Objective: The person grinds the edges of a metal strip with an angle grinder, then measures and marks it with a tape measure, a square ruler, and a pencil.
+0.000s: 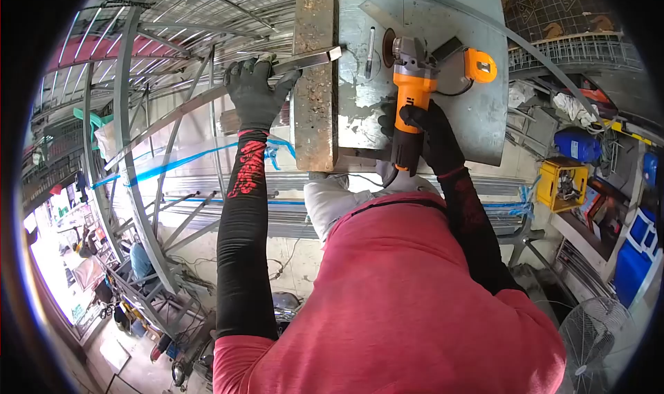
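R hand (423, 127), gloved, gripped closed round the orange angle grinder (413, 76) at 1 o'clock on the steel bench (477, 117). L hand (254, 93), at 11, curled its fingers over a flat metal bar (310, 59) crossing a rusty block (315, 117); farther, at 12, a pen (370, 51) lay just beside the grinder.

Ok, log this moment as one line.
left hand: holding metal bar | right hand: gripping orange grinder | grinder over steel bench

At your worktable (477, 110): 1 metal bar (311, 60) lies across the block (315, 110) at left; grinder (411, 89) to its right, marker (371, 51) between them.
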`<state>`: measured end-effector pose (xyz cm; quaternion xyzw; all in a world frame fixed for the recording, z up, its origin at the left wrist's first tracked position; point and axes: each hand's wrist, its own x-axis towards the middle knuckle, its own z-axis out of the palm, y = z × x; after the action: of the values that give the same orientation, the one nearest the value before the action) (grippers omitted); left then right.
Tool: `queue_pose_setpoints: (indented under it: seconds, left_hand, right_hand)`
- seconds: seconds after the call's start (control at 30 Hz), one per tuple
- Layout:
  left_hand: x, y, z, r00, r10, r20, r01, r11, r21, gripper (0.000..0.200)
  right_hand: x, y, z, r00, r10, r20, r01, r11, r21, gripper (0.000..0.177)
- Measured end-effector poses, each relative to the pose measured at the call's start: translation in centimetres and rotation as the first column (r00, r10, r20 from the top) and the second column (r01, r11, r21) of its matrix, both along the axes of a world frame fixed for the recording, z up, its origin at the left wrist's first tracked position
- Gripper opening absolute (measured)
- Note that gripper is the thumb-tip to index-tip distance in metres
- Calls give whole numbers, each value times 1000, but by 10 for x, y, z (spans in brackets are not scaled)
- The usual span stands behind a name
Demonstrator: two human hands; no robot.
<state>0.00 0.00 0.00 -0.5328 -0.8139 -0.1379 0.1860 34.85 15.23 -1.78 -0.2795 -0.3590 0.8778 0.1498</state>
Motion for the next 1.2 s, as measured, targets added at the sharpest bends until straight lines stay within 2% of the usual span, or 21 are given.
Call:
queue_pose_setpoints:
  seconds: [0.1, 0.17, 0.2, 0.27, 0.3, 0.37, 0.4, 0.43, 0.5, 0.57, 0.63, 0.8, 0.93, 1.0, 1.13, 1.17, 1.2]
  left_hand:
    - [-2, 0, 5, 996, -58, 62, 55, 998, 40, 61]
    - [-6, 0, 8, 989, -114, 95, 106, 991, 80, 57]
    - [-7, 4, 12, 990, -106, 96, 97, 991, 89, 57]
    - [-11, 11, 20, 978, -20, 209, 49, 990, -134, 56]
    - [-12, 12, 22, 977, -7, 213, 34, 992, -124, 56]
    - [-16, 12, 25, 961, -17, 277, 59, 988, -143, 60]
    - [-18, 14, 31, 930, 51, 363, 39, 970, -238, 65]
    - [-19, 15, 26, 926, 64, 371, 24, 973, -228, 65]
    - [-23, 25, 20, 926, -12, 377, -1, 999, 34, 69]
    - [-25, 31, 13, 930, 38, 366, -46, 999, 13, 69]
    - [-13, 33, 12, 934, 200, 295, -172, 978, -118, 69]
    - [-8, 36, 6, 920, 251, 300, -231, 968, -103, 64]
    - [-9, 35, 6, 934, 271, 232, -255, 962, -94, 61]
    - [-8, 37, 7, 931, 285, 229, -267, 958, -109, 60]
    - [-8, 35, 8, 919, 285, 273, -257, 957, -135, 60]
    - [-8, 36, 8, 917, 291, 273, -261, 955, -144, 60]
    - [-8, 36, 8, 916, 291, 275, -261, 955, -142, 60]
  right_hand:
    - [-6, -5, 7, 999, -47, 6, 48, 997, -54, 46]
    - [-9, -11, 2, 1000, 17, 11, -15, 990, -141, 45]
    - [-16, -14, 12, 994, 46, 100, -36, 994, -100, 43]
    - [-19, -19, 6, 993, 68, 97, -53, 988, -147, 44]
    - [-21, -20, 4, 993, 82, 89, -63, 978, -200, 45]
    - [-20, -23, 2, 988, 99, 115, -82, 987, -141, 47]
    - [-21, -23, 2, 991, 76, 106, -57, 984, -171, 46]
    - [-21, -22, 2, 993, 53, 101, -32, 979, -202, 46]
    - [-21, -19, 5, 989, 78, 129, -52, 979, -195, 47]
    - [-22, -18, 8, 984, 88, 155, -58, 981, -187, 47]
    - [-24, -22, 14, 979, 67, 195, -38, 988, -149, 47]
    - [-28, -24, 15, 974, 98, 205, -77, 991, -108, 50]
    - [-32, -23, 10, 966, 127, 227, -107, 989, -97, 47]
    - [-36, -22, 4, 965, 84, 250, -104, 992, 69, 44]
    - [-35, -20, 5, 958, 86, 272, -140, 973, 183, 40]
    - [-31, -19, -8, 960, 68, 271, -189, 872, 451, 39]
    - [-26, -18, -19, 963, 51, 266, -225, 697, 681, 40]
